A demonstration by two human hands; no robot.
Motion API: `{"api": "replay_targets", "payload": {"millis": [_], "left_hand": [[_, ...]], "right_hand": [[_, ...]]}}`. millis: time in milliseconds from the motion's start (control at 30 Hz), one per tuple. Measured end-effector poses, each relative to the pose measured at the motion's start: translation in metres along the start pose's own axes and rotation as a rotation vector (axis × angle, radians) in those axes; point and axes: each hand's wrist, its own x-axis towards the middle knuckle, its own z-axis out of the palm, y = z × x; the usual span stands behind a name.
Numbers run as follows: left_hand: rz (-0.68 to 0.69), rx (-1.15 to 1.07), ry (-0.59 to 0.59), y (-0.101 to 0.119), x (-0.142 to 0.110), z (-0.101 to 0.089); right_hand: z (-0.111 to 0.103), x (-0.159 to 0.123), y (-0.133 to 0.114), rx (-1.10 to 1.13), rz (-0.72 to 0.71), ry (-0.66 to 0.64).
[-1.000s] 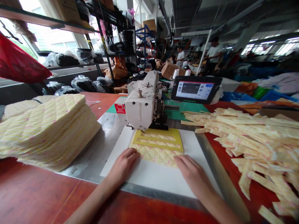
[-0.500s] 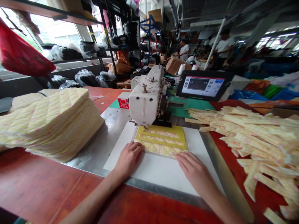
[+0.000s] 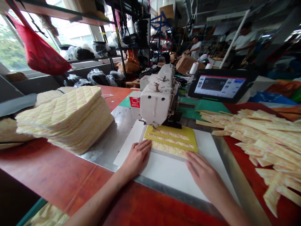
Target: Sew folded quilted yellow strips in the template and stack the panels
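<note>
A yellow template (image 3: 172, 145) with long slots lies on a white plate (image 3: 160, 169) under the head of a white sewing machine (image 3: 155, 106). Quilted yellow-and-white fabric (image 3: 168, 149) with pink specks shows through the slots and along the near edge. My left hand (image 3: 139, 157) rests at the template's left near corner, its fingers stretched out and lying on the edge. At the right near corner, my right hand (image 3: 202, 166) lies with extended fingertips touching the fabric. Neither hand is wrapped around anything. The needle area is partly hidden by the machine head.
A tall stack of quilted pieces (image 3: 77, 122) stands on the left. Loose fabric strips (image 3: 261, 135) are heaped at the right. Behind the plate stands a control screen (image 3: 217, 86) beside thread cones (image 3: 194, 68). A red bag (image 3: 44, 55) hangs at upper left; two people work farther back.
The camera has turned left, so the whole scene sits farther right in view. Both hands stay on the near corners of the template and fabric, with no clear movement.
</note>
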Motion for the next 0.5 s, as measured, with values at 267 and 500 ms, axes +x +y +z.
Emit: {"api": "replay_targets", "payload": {"millis": [267,500], "left_hand": [[-0.040,0.063,0.079,0.0071,-0.0014,-0.0053],[-0.052,0.105,0.062,0.0090,-0.0013,-0.0103]], "right_hand": [[-0.0010,0.0019,0.0011,0.019,-0.080,0.037],[-0.0037,0.0056,0.0006,0.031,-0.113,0.026]]}}
